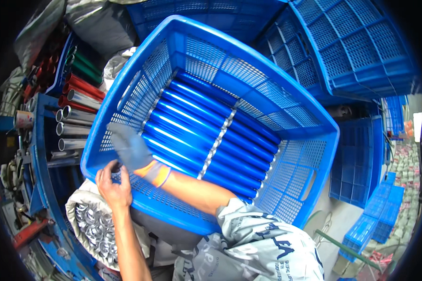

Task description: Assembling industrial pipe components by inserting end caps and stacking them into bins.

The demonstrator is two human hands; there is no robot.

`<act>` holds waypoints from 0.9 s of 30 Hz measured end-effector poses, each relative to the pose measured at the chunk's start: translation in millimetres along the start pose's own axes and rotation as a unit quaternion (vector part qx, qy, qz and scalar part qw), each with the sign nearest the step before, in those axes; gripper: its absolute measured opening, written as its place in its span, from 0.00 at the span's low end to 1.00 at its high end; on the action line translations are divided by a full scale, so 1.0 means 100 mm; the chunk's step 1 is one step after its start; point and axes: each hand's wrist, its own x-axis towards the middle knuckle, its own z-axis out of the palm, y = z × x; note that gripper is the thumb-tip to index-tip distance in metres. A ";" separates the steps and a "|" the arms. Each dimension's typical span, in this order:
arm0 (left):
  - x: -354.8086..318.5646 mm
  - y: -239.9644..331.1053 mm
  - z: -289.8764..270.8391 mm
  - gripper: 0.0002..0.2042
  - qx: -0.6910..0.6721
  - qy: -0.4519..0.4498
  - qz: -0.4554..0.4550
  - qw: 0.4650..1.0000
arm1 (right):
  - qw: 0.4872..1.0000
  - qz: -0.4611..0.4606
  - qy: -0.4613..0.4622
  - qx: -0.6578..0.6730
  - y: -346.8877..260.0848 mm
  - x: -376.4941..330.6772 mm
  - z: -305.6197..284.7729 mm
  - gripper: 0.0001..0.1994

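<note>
A large blue plastic crate [330, 136] with mesh walls sits in front of me. Shiny blue metal tubes [187, 124] lie inside it in two rows, end to end, with silvery open ends. My right hand [130, 147], in a grey glove with an orange cuff, reaches across to the crate's left side. Its fingers are stretched out and somewhat blurred, with nothing seen in them. Bare, my left hand [115, 187] is at the crate's near left corner, over the rim. Its fingers are bent, with a gap between thumb and forefinger; it appears to hold nothing.
A pale sack [79, 194] of silvery metal rings [96, 227] stands beside my left forearm. Silver and red tubes [75, 126] are stacked on a blue frame [44, 154] at left. More blue crates [356, 47] rise behind and to the right. A green rod [347, 253] slants at lower right.
</note>
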 end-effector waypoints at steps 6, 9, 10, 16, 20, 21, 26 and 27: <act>-0.79 0.49 -0.71 0.17 -0.357 0.148 -0.126 0.914 | 0.967 0.150 -0.066 0.196 -0.94 -0.82 0.53 0.20; -1.27 1.53 -1.63 0.13 -0.353 0.127 0.040 0.926 | 0.986 0.119 -0.087 0.082 -1.10 -1.40 0.49 0.19; -1.38 1.85 -1.95 0.11 -0.335 0.078 0.180 0.922 | 0.991 0.024 -0.123 -0.047 -1.14 -1.58 0.43 0.21; -2.22 3.02 -2.63 0.09 -0.460 -0.180 0.484 0.722 | 0.926 -0.092 -0.250 -0.267 -1.04 -2.08 0.49 0.19; -3.23 3.75 -2.53 0.06 -0.604 -0.063 0.384 0.695 | 0.756 -0.108 0.005 -0.646 -0.20 -2.09 -0.18 0.15; -3.19 3.26 -2.70 0.13 -0.529 -0.053 0.386 0.754 | 0.819 -0.073 -0.146 -0.551 -0.80 -2.48 0.86 0.14; -3.57 2.48 -3.80 0.21 -0.375 0.090 0.249 0.888 | 0.883 -0.125 -0.144 -0.428 -0.69 -2.24 0.83 0.13; -3.60 2.32 -3.90 0.21 -0.340 0.135 0.237 0.900 | 0.837 -0.265 -0.107 -0.467 -0.66 -2.18 0.77 0.14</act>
